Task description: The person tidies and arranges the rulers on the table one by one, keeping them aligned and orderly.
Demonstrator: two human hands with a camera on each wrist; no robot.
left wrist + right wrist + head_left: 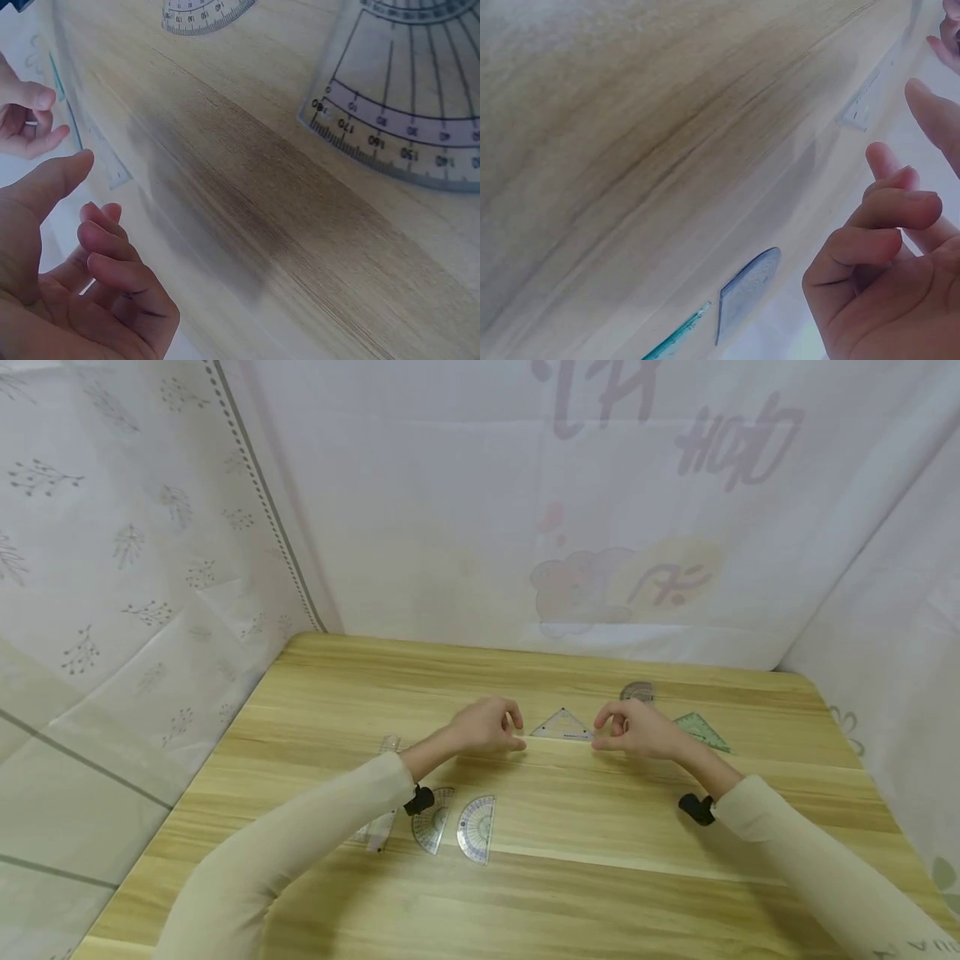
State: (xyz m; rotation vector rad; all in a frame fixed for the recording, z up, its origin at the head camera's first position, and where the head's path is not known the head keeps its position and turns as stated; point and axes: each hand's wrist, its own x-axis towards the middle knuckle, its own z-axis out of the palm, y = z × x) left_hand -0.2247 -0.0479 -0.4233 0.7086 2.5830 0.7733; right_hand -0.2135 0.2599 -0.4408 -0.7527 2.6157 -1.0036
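A clear triangular set square (564, 727) lies flat on the wooden table between the two hands. My left hand (487, 727) is just beyond its left corner, thumb and fingers apart and loosely bent, holding nothing. At the right corner is my right hand (641, 731), its fingertips very close to the plastic; in the right wrist view a gap shows between thumb and fingers, with nothing gripped. Behind the right hand sits a grey protractor (639, 692), partly hidden. A green set square (703, 732) lies to that hand's right.
Two clear protractors, a left one (433, 822) and a right one (477, 831), lie nearer the front. Clear plastic pieces (380, 835) are partly covered by the left forearm. The wooden table (600, 893) meets a hanging printed cloth (435, 527) at the back.
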